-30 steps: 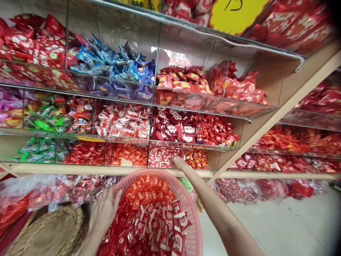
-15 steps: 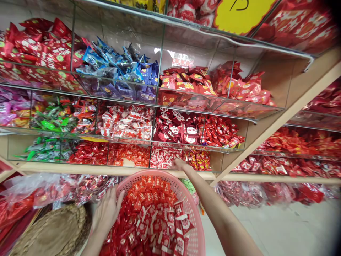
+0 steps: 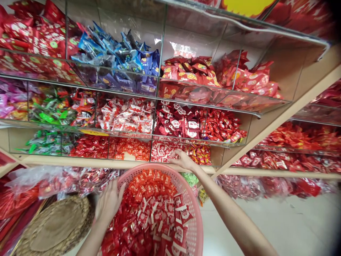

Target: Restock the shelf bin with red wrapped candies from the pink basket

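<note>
My left hand grips the left rim of a pink plastic basket, thumb inside, fingers outside. The basket is heaped with small red and white wrapped sweets. My right hand reaches over the basket's far rim into the bottom shelf compartment that holds red and white sweets. Its fingers rest spread on those sweets, and whether they hold any is hidden.
Glass-fronted shelves hold compartments of red, blue, green and purple wrapped sweets. A woven straw hat lies at lower left beside plastic bags of red sweets. A wooden beam slants right. Pale floor shows at lower right.
The view has tilted slightly down. My right hand has pushed a little further into the bottom compartment and its fingers have spread. My left hand stays on the basket rim.
</note>
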`<control>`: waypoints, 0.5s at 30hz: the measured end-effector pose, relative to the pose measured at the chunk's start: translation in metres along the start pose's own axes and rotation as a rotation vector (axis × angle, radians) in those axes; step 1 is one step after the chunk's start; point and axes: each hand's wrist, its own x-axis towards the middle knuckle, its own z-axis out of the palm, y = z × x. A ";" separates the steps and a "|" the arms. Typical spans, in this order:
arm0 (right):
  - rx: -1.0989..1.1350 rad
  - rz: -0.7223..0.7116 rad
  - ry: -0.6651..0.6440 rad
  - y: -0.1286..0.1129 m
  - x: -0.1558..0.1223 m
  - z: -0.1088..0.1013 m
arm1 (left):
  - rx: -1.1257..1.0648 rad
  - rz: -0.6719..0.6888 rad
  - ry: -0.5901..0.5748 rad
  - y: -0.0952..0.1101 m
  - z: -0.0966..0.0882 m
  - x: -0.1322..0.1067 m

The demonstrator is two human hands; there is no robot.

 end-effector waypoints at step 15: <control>-0.240 -0.074 -0.181 -0.077 -0.165 0.128 | 0.018 0.010 -0.048 0.003 -0.002 -0.001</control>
